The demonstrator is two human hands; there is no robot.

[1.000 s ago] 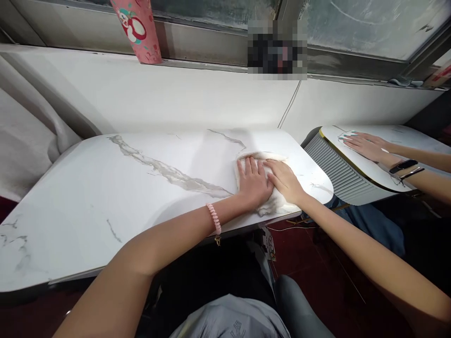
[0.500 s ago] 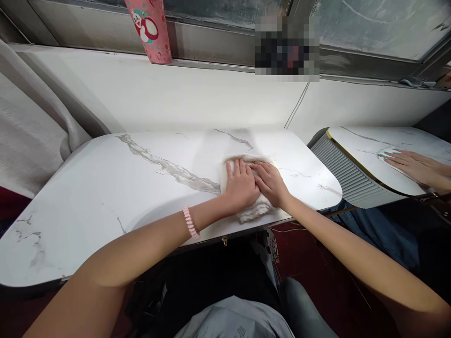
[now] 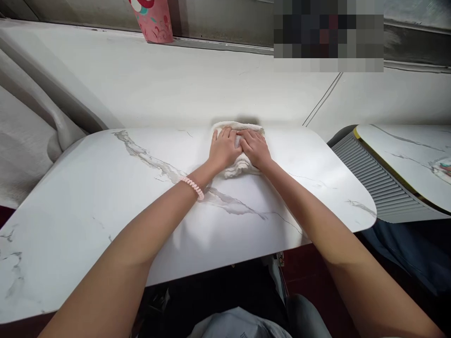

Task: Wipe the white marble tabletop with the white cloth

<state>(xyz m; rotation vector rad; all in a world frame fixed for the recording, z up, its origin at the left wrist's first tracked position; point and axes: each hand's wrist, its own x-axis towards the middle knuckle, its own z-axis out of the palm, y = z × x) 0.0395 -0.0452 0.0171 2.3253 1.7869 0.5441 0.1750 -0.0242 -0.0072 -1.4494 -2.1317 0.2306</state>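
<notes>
A folded white towel [image 3: 243, 164] lies against the far edge of the white marble-patterned tabletop [image 3: 225, 239]. On its left half my left hand [image 3: 224, 149] presses down flat, its fingers stretched forward and apart. Beside it, my right hand [image 3: 256, 148] lies flat on the right half of the towel, fingers extended; the two thumbs are close together or touching. Both hands are open, palms down, with the cloth under them. A pink coiled band [image 3: 193, 187] sits round my left wrist.
A pale wall [image 3: 176, 80] rises behind the table, with a pink patterned cup [image 3: 155, 23] on the ledge above. Grey fabric [image 3: 28, 136] hangs at the left. At the right stands a second marble-patterned table [image 3: 405, 155] with a ribbed side; a person's fingertips show at its edge.
Both hands have pushed the towel away from me, from near the front edge to the back edge of the tabletop, and my arms have straightened. The view has tilted down and shifted left.
</notes>
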